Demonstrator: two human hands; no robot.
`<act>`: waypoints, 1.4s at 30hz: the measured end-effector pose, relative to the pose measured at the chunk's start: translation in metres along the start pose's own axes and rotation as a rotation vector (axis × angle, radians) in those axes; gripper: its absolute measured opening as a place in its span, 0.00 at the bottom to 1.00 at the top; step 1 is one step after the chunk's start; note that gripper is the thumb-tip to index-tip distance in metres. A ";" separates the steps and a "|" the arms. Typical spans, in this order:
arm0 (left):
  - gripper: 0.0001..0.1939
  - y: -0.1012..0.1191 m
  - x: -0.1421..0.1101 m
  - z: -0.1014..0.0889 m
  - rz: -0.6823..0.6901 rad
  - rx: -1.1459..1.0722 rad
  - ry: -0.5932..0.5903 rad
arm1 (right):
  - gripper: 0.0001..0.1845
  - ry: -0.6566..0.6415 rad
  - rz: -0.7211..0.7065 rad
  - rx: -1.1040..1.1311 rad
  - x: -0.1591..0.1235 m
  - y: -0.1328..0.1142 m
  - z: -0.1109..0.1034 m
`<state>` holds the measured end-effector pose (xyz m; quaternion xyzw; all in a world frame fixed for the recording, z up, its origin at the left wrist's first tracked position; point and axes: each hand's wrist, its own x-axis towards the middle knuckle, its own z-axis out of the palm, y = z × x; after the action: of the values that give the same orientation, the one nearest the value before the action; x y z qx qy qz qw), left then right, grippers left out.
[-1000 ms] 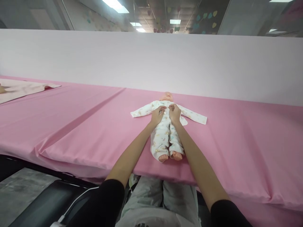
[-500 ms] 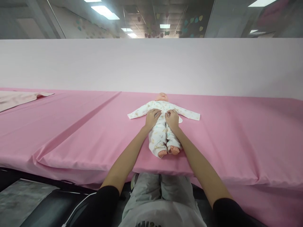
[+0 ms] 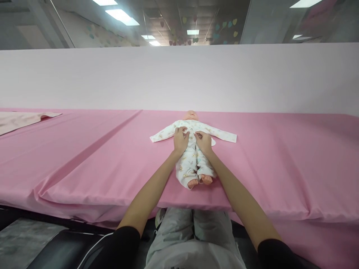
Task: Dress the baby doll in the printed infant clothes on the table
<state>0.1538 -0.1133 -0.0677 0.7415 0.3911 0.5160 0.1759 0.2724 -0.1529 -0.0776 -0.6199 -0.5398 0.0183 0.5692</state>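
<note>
A baby doll [image 3: 192,114] lies on its back on the pink sheet [image 3: 84,157], head away from me. It wears a white printed sleepsuit [image 3: 192,160] with both sleeves spread flat to the sides and bare feet toward me. My left hand [image 3: 180,139] and my right hand [image 3: 203,142] rest on the doll's chest, either side of the front opening. Fingers of both hands are curled and pinch the sleepsuit's front edges near the collar.
A pale wall panel [image 3: 179,78] rises behind the pink-covered surface. A light pink cloth [image 3: 19,120] lies at the far left. Long folds cross the sheet on the left. Near me, the sheet's front edge hangs above my lap.
Both hands stayed on the doll's chest and shifted slightly along the front opening. The view tilted a little, so the doll sits slightly lower in the picture.
</note>
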 end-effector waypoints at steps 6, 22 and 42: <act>0.08 -0.004 0.005 0.001 0.016 0.124 -0.108 | 0.10 0.032 -0.027 0.006 0.000 0.004 0.002; 0.07 0.003 0.001 0.003 0.076 0.090 -0.166 | 0.12 -0.058 0.126 0.224 0.004 0.004 0.000; 0.07 -0.003 0.000 0.007 -0.104 -0.163 -0.098 | 0.13 -0.134 0.199 0.200 -0.002 -0.010 -0.003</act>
<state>0.1592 -0.1102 -0.0728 0.7278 0.3767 0.4995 0.2809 0.2671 -0.1585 -0.0701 -0.6081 -0.5079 0.1694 0.5861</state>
